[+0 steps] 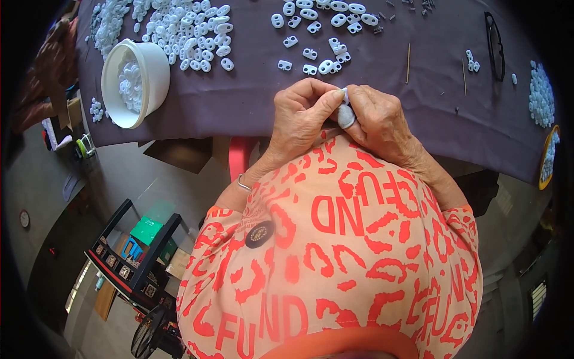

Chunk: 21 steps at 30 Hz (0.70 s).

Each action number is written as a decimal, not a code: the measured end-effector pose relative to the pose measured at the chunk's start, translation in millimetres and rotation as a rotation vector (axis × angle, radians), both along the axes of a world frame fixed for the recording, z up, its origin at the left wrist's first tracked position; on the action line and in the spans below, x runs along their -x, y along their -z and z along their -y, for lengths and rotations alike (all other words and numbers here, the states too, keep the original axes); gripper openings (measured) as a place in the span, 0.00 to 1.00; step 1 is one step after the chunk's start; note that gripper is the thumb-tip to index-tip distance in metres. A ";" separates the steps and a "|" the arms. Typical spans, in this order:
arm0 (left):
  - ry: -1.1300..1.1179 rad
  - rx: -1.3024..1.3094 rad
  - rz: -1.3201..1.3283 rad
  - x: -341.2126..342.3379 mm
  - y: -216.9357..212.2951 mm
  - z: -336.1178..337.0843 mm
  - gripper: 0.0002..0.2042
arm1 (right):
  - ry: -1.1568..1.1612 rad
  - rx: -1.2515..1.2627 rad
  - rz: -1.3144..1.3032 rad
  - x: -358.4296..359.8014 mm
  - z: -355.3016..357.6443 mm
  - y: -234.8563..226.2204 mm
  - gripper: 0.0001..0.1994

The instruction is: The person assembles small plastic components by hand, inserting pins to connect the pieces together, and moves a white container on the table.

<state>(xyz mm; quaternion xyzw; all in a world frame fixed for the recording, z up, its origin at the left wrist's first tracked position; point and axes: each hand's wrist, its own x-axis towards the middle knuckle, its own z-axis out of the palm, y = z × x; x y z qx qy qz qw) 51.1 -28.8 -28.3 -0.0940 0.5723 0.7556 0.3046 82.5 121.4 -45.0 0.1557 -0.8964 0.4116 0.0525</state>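
Just past the table's near edge, my left hand (303,112) and my right hand (382,115) meet, fingers pinched together. Between the fingertips is a small white plastic piece (345,94), mostly covered by them. A whitish rounded wrap (345,117) shows beside my right fingers; it looks like a covering on a finger, though I cannot be sure. Straight ahead of my hands lie several loose white oval pieces with holes (326,66) and smaller white two-holed pieces (290,41).
A white tub (156,84) holding white parts leans at left, near a pile of white ovals (197,37). Small metal pins (426,7), a thin stick (408,63), black-framed glasses (495,48) and a heap of small whitish parts (541,96) lie on the dark cloth (239,102).
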 end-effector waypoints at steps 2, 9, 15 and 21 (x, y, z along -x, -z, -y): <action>0.011 0.003 -0.029 0.4 6.5 1.7 0.06 | -0.010 0.021 0.052 1.5 -3.6 -3.4 0.09; 0.039 -0.064 0.100 0.4 6.3 6.7 0.08 | 0.092 0.560 0.571 5.9 -29.5 -18.1 0.08; 0.071 -0.057 0.040 0.4 5.4 6.4 0.08 | 0.053 0.661 0.726 9.9 -23.2 -19.7 0.06; 0.089 0.001 0.009 1.8 -3.5 4.5 0.08 | 0.134 0.952 0.825 7.0 -25.3 -9.3 0.06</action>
